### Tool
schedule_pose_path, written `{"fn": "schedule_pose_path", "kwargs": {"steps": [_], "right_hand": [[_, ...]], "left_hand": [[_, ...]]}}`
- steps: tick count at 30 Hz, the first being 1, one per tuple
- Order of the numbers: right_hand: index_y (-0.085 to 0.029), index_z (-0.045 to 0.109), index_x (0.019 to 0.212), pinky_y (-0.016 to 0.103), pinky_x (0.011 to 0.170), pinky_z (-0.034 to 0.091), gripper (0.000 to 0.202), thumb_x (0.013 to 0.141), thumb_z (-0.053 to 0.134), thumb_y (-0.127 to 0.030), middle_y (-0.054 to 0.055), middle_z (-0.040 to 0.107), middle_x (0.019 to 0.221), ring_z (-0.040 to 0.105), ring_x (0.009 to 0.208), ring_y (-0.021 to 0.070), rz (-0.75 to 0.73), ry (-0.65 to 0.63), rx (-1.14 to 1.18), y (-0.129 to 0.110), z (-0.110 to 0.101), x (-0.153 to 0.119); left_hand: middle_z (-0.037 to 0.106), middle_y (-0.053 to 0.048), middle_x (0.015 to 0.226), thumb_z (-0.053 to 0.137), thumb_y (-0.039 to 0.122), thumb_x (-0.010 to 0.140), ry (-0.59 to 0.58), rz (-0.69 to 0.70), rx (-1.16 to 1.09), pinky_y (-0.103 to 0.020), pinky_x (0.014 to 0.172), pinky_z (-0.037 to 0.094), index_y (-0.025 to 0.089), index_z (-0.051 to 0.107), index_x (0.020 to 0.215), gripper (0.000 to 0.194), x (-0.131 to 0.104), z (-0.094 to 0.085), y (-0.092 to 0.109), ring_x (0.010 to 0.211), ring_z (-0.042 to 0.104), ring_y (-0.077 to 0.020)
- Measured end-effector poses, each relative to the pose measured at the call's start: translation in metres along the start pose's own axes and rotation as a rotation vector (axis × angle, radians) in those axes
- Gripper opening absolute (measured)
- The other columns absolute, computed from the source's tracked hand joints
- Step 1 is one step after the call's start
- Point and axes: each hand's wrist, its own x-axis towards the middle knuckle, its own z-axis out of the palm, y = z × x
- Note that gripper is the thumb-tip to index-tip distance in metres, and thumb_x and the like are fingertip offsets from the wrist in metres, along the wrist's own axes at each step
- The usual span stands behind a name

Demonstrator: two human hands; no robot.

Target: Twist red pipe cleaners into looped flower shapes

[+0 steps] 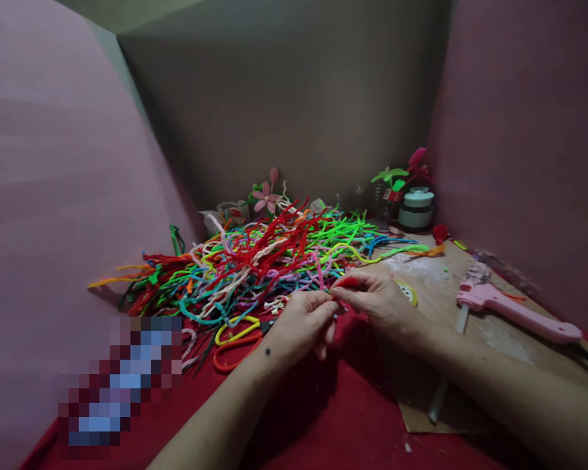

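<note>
Close together in the middle of the head view, my left hand (301, 320) and my right hand (379, 300) meet at the fingertips. Each is closed in a pinch. Whatever lies between the fingers is tiny and mostly hidden; I cannot make it out. Just beyond them spreads a big heap of fuzzy pipe cleaners (274, 258) in red, green, pink, white, blue and other colours. Scissors (265, 326) with a yellow and an orange handle loop lie beside my left wrist. Past my right hand, a yellow round item (408, 294) shows partly.
A pink hot glue gun (524, 312) with a clear glue stick (448, 378) rests on a brown board (470, 408) at right. Red cloth (357, 418) covers the front. Behind stand a lidded jar (415, 209), a pink pipe-cleaner flower (265, 198) and pink side walls (529, 143).
</note>
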Motion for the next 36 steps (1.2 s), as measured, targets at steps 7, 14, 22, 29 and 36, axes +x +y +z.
{"fn": "schedule_pose_path", "kwargs": {"steps": [7, 14, 22, 29, 36], "right_hand": [[-0.016, 0.059, 0.066, 0.023, 0.055, 0.035, 0.028, 0.082, 0.049, -0.037, -0.002, 0.051, 0.058, 0.045, 0.055, 0.0103, 0.044, 0.154, -0.031, 0.001, 0.003, -0.002], [-0.017, 0.045, 0.058, 0.023, 0.053, 0.031, 0.033, 0.087, 0.04, -0.032, -0.001, 0.046, 0.056, 0.04, 0.053, 0.0093, -0.335, -0.032, -0.366, 0.001, 0.016, -0.023], [-0.018, 0.047, 0.058, 0.026, 0.052, 0.029, 0.031, 0.087, 0.039, -0.025, 0.001, 0.05, 0.054, 0.043, 0.05, 0.0106, -0.601, -0.106, -0.525, -0.005, 0.017, -0.031], [-0.017, 0.047, 0.059, 0.026, 0.053, 0.028, 0.029, 0.087, 0.04, -0.022, 0.001, 0.049, 0.056, 0.043, 0.052, 0.0106, -0.588, -0.137, -0.511, 0.003, 0.018, -0.03], [-0.017, 0.046, 0.058, 0.026, 0.051, 0.025, 0.03, 0.087, 0.039, -0.022, -0.001, 0.045, 0.053, 0.038, 0.05, 0.0099, -0.586, -0.128, -0.529, 0.009, 0.023, -0.029]], "left_hand": [[0.06, -0.001, 0.057, 0.057, 0.034, 0.073, -0.086, 0.013, -0.09, -0.019, 0.047, 0.04, 0.012, 0.052, 0.069, 0.023, 0.005, -0.013, -0.002, 0.042, 0.055, -0.0081], [0.058, 0.0, 0.058, 0.052, 0.035, 0.074, 0.224, 0.171, 0.302, -0.018, 0.048, 0.037, 0.013, 0.055, 0.063, 0.025, 0.034, -0.025, 0.029, 0.05, 0.051, -0.0082], [0.056, 0.0, 0.053, 0.051, 0.024, 0.074, 0.165, 0.258, 0.816, -0.021, 0.051, 0.037, 0.015, 0.064, 0.066, 0.017, 0.123, 0.03, 0.036, 0.052, 0.051, -0.011], [0.067, -0.006, 0.089, 0.049, 0.024, 0.077, 0.326, 0.336, 0.978, -0.023, 0.072, 0.041, 0.02, 0.069, 0.082, 0.021, 0.121, 0.001, 0.04, 0.081, 0.059, -0.0162], [0.066, -0.006, 0.072, 0.053, 0.022, 0.07, 0.694, 0.169, 1.001, -0.024, 0.065, 0.04, 0.013, 0.069, 0.08, 0.022, 0.069, -0.108, 0.053, 0.069, 0.057, -0.0157]]}}
